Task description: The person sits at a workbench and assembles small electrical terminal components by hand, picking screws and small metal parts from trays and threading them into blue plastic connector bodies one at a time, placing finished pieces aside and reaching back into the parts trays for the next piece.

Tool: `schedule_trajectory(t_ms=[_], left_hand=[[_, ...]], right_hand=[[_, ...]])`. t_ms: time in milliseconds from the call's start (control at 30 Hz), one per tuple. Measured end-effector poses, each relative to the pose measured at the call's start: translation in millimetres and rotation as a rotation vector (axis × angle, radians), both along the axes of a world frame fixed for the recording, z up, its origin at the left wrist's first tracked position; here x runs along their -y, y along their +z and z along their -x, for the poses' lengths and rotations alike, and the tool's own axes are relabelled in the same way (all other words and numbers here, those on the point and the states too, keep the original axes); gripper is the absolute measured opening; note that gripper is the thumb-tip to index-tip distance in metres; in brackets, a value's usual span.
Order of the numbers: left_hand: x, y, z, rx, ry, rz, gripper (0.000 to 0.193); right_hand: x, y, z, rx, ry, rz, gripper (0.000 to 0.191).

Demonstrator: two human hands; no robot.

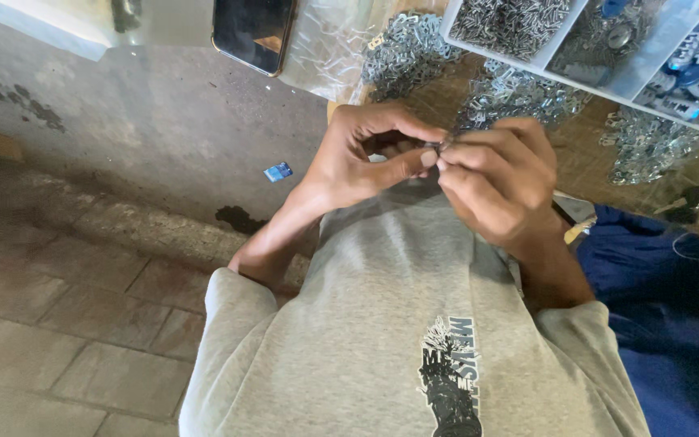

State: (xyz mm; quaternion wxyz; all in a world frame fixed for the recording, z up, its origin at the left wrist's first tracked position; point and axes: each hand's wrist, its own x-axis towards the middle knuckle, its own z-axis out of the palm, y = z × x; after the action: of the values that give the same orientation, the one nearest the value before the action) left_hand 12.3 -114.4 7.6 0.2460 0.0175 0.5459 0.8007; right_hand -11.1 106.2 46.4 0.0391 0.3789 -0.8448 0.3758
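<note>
In the centre of the frame, the left hand (362, 158) and the right hand (499, 182) pinch together one small metal piece (440, 148) between the fingertips; it seems a fitting step, and the next move needs fine, steady pressure. Above lie three heaps of metal clips (406, 53), one compartment tray (584, 69) and one phone (254, 32).

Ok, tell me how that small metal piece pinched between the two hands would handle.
The small metal piece, pinched by left hand and right hand, looks stiff and probably light. Shiny like the metal parts heaped on the table, it may slip easily.
</note>
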Motion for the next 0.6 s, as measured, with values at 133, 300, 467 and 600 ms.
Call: schedule_trajectory(t_ms=[133, 300, 467, 600], left_hand=[[16, -1, 9, -0.130, -0.226, 0.122, 0.021], [14, -1, 3, 0.086, 0.118, -0.106, 0.018], [14, -3, 4, 0.080, 0.140, -0.157, 0.022], [10, -4, 5, 0.118, 0.106, -0.159, 0.024]], right_hand=[[-7, 7, 6, 0.192, -0.117, -0.209, 0.032], [3, -10, -7, -0.251, -0.315, -0.596, 0.063], [2, -26, -23, -0.366, -0.223, -0.493, 0.026], [-6, -31, -22, -0.285, -0.128, -0.231, 0.017]])
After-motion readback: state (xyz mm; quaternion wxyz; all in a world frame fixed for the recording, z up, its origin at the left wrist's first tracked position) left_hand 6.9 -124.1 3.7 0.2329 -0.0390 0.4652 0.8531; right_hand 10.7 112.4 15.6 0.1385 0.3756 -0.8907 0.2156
